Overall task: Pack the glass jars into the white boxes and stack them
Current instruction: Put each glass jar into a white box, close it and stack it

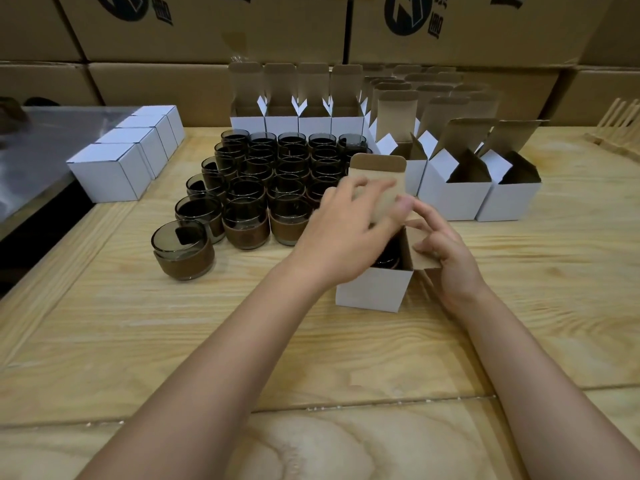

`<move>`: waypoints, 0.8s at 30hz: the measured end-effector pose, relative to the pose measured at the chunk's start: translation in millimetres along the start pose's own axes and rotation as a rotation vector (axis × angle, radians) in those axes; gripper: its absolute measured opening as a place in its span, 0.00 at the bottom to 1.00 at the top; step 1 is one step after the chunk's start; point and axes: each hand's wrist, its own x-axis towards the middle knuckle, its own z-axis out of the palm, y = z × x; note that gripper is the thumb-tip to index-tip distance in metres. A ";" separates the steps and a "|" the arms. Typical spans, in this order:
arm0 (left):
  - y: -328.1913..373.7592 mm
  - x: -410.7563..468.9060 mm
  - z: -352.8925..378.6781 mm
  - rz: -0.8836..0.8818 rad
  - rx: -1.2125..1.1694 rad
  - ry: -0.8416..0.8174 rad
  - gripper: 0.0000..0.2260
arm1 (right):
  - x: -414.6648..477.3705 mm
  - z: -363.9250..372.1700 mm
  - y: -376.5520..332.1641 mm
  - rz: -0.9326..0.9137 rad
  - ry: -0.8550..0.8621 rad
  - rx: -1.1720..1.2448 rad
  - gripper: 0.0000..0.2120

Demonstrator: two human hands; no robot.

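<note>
A small white box (375,289) stands open on the wooden table (173,341) in front of me, with a dark glass jar (388,259) inside it. My left hand (343,233) reaches over the box with fingers spread against its upright brown lid flap (377,174). My right hand (446,254) pinches the box's right side flap. Several dark glass jars with brown bands (263,181) stand grouped to the left. One jar (183,251) sits apart at the front left.
Several closed white boxes (114,171) line up at the far left. Several open white boxes (478,188) stand at the back and right. Large brown cartons (207,29) form a wall behind. A wooden rack (620,123) sits at the far right.
</note>
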 end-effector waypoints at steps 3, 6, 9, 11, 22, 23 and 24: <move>-7.7 -1.8 0.2 -0.127 -0.727 0.185 0.13 | -0.1 0.8 0.0 0.023 0.011 -0.018 0.29; -20.0 -7.2 10.3 -0.214 -0.946 0.246 0.15 | -1.4 1.7 -0.7 0.018 0.009 -0.031 0.29; -26.2 -11.5 23.6 -0.215 -0.884 0.286 0.23 | -1.7 3.9 -1.3 0.002 0.013 -0.025 0.29; -27.2 -10.7 28.3 -0.242 -0.930 0.271 0.25 | -2.1 6.2 -0.1 -0.022 0.019 0.046 0.28; -24.7 -10.1 40.2 -0.288 -1.162 0.352 0.16 | -7.3 25.9 -1.0 -0.125 0.019 0.069 0.26; -24.3 -10.4 40.7 -0.288 -1.189 0.347 0.14 | -8.0 29.3 -0.1 -0.165 0.016 -0.007 0.26; -24.1 -10.6 41.3 -0.287 -1.212 0.335 0.13 | -8.0 31.2 1.0 -0.193 0.012 -0.053 0.26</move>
